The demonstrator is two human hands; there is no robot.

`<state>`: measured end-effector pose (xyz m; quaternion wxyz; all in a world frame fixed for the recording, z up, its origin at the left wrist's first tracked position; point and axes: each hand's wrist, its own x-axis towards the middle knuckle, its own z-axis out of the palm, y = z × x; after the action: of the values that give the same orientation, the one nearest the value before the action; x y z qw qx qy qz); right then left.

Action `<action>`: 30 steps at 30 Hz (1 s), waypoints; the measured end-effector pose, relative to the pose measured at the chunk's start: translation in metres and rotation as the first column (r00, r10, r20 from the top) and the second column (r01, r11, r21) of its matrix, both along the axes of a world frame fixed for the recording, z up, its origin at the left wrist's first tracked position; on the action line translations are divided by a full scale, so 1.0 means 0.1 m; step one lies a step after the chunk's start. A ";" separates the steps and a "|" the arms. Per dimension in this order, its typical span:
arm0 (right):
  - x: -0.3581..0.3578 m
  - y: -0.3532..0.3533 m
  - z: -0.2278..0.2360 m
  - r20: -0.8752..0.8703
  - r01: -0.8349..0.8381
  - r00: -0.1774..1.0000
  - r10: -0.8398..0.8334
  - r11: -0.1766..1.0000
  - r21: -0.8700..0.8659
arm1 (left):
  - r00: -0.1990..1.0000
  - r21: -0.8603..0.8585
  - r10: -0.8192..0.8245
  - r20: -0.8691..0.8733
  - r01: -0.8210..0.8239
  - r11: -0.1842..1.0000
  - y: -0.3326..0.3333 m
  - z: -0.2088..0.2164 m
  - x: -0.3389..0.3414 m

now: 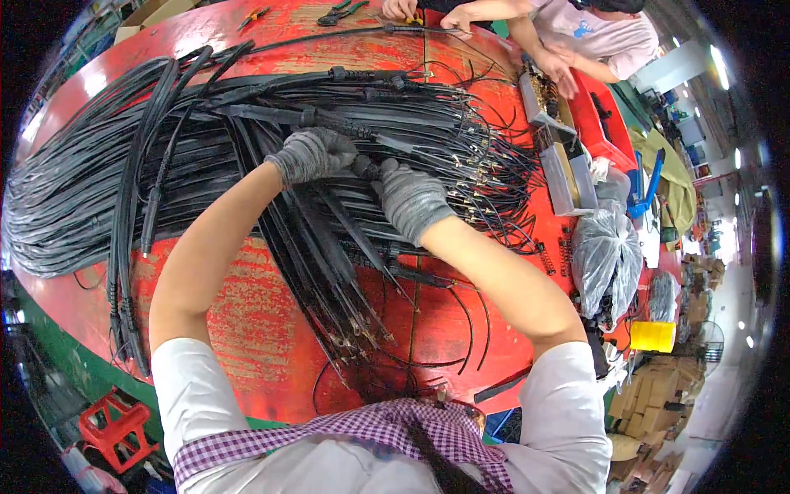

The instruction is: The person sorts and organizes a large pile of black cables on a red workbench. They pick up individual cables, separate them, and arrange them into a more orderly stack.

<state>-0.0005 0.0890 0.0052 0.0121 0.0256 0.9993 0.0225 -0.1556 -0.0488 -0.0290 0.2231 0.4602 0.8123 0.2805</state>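
Observation:
My left hand [314,156], in a grey knit glove, is closed over the black cables in the middle of the table. My right hand [411,200], gloved the same way, has its fingers closed on a black ribbed cable connector [365,167] that shows between the two hands. Beneath both lies a large bundle of black cables [74,189], with bare terminal ends [485,160] fanned out at its right side. A second bunch of black cables [309,255] crosses below my hands toward the table's near edge. My fingertips are partly hidden.
Under the cables is a worn red table [247,313]. At right stand a red bin [597,123], clear plastic trays [568,181] and a plastic bag [607,255]. Across the table, other people's hands [457,20] work near green-handled pliers [341,12]. A red stool [118,428] sits lower left.

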 end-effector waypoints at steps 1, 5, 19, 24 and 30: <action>-0.03 0.02 0.02 0.048 0.007 0.999 -0.003 0.995 -0.100 | 0.998 0.003 -0.011 -0.056 0.011 1.000 0.00 0.01 0.03; -0.07 0.10 -0.08 0.002 -0.044 0.999 0.044 0.994 -0.099 | 0.898 -0.195 -0.211 -0.386 0.144 0.970 0.04 0.14 0.11; -0.32 -0.05 0.17 0.181 -0.252 0.951 0.252 0.967 -0.026 | 0.622 0.077 -0.061 -0.781 0.193 0.978 -0.24 -0.12 0.07; -0.34 0.10 0.49 0.456 0.168 0.872 0.177 0.767 -0.620 | 0.943 0.493 0.031 0.332 -0.201 0.847 -0.24 0.14 0.22; -0.25 0.20 0.17 0.514 0.429 0.832 0.209 0.345 -0.835 | 0.947 0.423 0.023 -0.321 0.122 0.898 -0.34 -0.06 0.07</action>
<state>-0.0251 0.1094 0.0220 0.3062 0.0776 0.7776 -0.5436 -0.1483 -0.0825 -0.0355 -0.0126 0.5584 0.7413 0.3721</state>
